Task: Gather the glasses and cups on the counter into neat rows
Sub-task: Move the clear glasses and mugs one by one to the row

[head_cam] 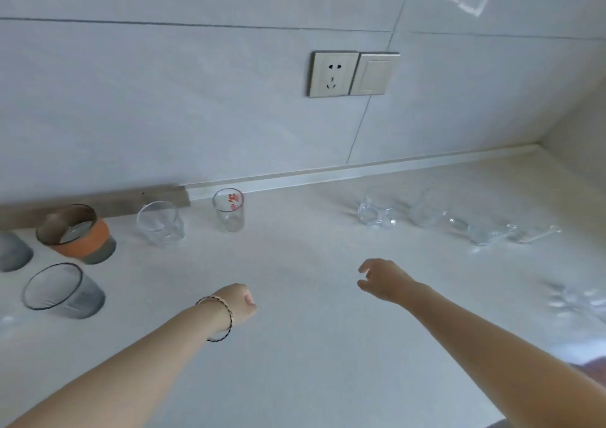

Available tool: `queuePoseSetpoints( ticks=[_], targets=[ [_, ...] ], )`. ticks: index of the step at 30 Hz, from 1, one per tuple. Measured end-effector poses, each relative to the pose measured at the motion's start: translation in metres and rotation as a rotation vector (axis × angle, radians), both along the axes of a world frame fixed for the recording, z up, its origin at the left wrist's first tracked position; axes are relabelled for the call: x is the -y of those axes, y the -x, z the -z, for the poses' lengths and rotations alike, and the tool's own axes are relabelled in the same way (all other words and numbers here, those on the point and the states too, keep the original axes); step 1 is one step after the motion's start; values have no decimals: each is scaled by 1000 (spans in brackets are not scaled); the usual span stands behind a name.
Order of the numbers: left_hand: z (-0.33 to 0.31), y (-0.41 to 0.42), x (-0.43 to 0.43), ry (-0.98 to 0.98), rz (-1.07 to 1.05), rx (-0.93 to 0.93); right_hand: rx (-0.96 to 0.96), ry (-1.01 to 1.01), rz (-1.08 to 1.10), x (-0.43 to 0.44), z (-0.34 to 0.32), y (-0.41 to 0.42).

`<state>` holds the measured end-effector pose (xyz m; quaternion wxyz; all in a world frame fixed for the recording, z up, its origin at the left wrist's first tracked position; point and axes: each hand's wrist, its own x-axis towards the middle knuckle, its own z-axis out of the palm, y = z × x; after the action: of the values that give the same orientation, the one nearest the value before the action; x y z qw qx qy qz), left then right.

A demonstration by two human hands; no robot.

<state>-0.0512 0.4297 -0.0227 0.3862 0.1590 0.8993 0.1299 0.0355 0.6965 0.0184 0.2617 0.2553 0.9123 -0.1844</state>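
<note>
Both forearms are seen bare up to the frame's edge. A thin braided bracelet is worn at the wrist of the left hand; it is plaited from dark and pale strands and appears to be wound in two loops. The right hand and its wrist are left bare. Beside the right arm, a patch of dusky pink fabric is seen at the picture's edge, too little of it for the garment to be told.

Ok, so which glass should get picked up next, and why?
Probably the right hand should reach for the clear glass cup straight ahead of it. The hand holds nothing, that cup stands nearest it, and a wide gap parts the cup from the red-printed glass.
</note>
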Motion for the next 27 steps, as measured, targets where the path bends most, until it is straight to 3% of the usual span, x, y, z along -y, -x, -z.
queuePoseSetpoints(
  ticks=[9,17,27],
  targets=[
    [-2,-13,-92,7,-197,23,-187,-148,39,-134,-12,83],
    [-3,14,-93,79,-286,-5,-149,-30,27,-139,21,139],
    [3,20,-52,86,-405,60,-156,-87,-56,-124,28,112]
  ],
)
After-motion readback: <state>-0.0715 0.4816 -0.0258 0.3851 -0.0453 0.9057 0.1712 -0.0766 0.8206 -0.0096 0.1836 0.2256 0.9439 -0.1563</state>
